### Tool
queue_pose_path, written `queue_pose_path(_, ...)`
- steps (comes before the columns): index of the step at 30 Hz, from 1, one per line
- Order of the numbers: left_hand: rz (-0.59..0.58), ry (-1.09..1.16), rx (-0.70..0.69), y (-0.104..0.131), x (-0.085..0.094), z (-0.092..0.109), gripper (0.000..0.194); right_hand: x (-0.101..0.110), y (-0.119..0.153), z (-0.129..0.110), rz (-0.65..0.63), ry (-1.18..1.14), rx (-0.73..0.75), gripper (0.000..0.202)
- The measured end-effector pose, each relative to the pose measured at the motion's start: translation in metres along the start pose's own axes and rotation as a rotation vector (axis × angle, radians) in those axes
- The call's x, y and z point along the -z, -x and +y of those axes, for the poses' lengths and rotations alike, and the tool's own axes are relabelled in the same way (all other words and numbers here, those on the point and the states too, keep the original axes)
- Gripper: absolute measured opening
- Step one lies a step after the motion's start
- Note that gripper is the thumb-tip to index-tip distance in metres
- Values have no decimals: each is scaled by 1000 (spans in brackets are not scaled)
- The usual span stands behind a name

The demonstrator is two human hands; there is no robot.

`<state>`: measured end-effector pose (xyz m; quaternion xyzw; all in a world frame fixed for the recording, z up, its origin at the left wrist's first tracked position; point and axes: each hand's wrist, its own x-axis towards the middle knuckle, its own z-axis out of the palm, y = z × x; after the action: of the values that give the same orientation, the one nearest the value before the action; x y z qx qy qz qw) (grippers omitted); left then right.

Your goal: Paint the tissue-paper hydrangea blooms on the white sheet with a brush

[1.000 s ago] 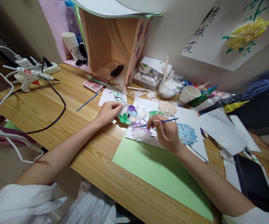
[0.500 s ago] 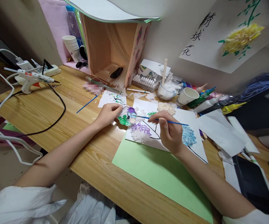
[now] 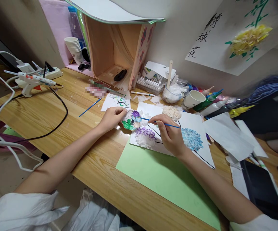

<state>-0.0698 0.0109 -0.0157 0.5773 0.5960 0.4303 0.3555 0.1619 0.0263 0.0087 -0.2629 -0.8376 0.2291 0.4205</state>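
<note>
My left hand [image 3: 112, 118] pinches the edge of a small paint palette [image 3: 128, 124] with green, purple and white paint in its wells. A thin blue paintbrush [image 3: 171, 124] is held in my right hand [image 3: 169, 136], its tip over the palette near the purple paint. Under the right hand lies a white sheet [image 3: 194, 120] bearing raised paper flowers: a blue one [image 3: 192, 139], a cream one [image 3: 172, 113], and a partly purple one [image 3: 145, 134] whose lower part is white. Black stems are drawn between them, partly hidden by my hand.
A green sheet [image 3: 168, 183] lies beneath the white one. To the left stands a glue gun [image 3: 29, 81] with cables. Another blue brush [image 3: 90, 107] rests by a paint-marked paper [image 3: 117, 102]. Behind are a bowl of white scraps [image 3: 174, 93], a paper cup [image 3: 194, 98] and paint bottles [image 3: 207, 102].
My right hand has shifted left with the paintbrush, bringing its tip further over the palette near the purple paint. My left hand and the palette stay in place.
</note>
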Motion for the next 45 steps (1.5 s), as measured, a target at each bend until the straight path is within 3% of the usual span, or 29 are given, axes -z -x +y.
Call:
queue_pose_path(6, -3, 20, 10, 0, 0, 0, 35, 8, 3, -7, 184, -129, 48, 35)
queue_pose_path(11, -2, 10, 3, -2, 1, 1, 34, 7, 5, -15, 22, -118, 193, 34)
queue_pose_path(17, 4, 13, 2, -1, 0, 0, 35, 2, 4, -14, -51, -27, 185, 33)
queue_pose_path(32, 1, 26, 12, -1, 0, -1, 35, 4, 5, -14, -14, -72, 173, 34)
queue_pose_path(36, 0, 29, 20, -1, 0, -1, 34, 3, 4, -15, -81, -26, 165, 34)
queue_pose_path(41, 4, 9, 4, -2, 1, 0, 35, 3, 4, -15, -47, -34, 151, 36)
queue_pose_path(45, 4, 13, 7, -2, 0, 0, 35, 3, 4, -15, -98, -9, 158, 34)
